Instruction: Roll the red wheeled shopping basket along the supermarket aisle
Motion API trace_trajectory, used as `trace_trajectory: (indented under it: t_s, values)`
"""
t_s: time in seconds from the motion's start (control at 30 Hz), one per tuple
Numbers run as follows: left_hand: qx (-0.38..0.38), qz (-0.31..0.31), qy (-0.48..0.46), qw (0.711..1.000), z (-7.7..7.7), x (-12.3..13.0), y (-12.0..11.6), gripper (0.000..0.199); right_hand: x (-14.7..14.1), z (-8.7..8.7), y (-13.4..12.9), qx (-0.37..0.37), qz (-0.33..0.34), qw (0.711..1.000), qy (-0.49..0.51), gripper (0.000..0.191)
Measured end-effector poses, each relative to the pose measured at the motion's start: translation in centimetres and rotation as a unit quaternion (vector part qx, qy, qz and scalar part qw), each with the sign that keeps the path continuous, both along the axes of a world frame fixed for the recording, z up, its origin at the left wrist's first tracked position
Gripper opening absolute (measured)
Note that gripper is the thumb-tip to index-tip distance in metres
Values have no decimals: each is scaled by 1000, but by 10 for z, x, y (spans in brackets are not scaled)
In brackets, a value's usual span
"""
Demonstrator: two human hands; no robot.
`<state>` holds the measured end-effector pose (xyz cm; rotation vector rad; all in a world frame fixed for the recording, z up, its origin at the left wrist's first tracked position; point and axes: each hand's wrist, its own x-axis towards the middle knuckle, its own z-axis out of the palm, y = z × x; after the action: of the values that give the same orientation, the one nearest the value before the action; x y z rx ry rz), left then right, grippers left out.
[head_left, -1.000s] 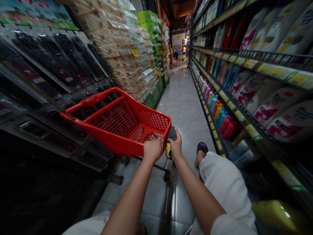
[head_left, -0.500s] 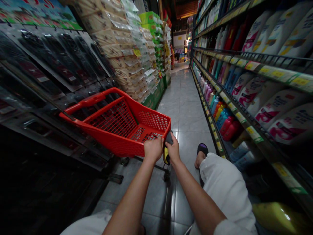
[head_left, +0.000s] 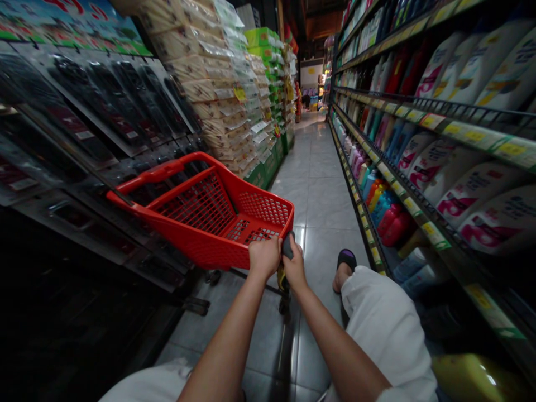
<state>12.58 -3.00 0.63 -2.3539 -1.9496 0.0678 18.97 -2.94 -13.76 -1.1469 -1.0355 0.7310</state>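
Observation:
A red plastic shopping cart (head_left: 201, 240) stands tilted across the view, its basket of latticed walls holding nothing I can see. My left hand (head_left: 265, 258) is closed over the rim at the basket's near corner. Just to its right, my right hand (head_left: 295, 268) is closed round a small dark grey thing (head_left: 288, 245) against the outside of that corner. A yellow and black part (head_left: 282, 278) shows below, between my hands. Whether the grey and yellow pieces are one object, I cannot tell. My fingers partly hide both.
Shelves of shampoo bottles (head_left: 473, 184) line the right side. Packaged goods hang on a rack (head_left: 121, 106) at left, and stacked packs (head_left: 213, 84) stand beyond. A tiled aisle (head_left: 320, 162) runs ahead. My slippered foot (head_left: 347, 258) is right of the cart.
The view has shifted slightly. My right hand sits a little lower against the cart corner, and less of the yellow part shows. My left hand keeps its grip on the rim.

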Motion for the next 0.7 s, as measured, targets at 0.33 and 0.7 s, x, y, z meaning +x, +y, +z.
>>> trace_trajectory:
  t_s: [0.33,0.7]
  values:
    - [9,-101,-7,995,1,-20,-1,43,14,-15,-9,-71,-16,994,-84,75]
    - [18,-177,-101,979,10,-98,4,41,63,76,24,42,57,933,-354,71]
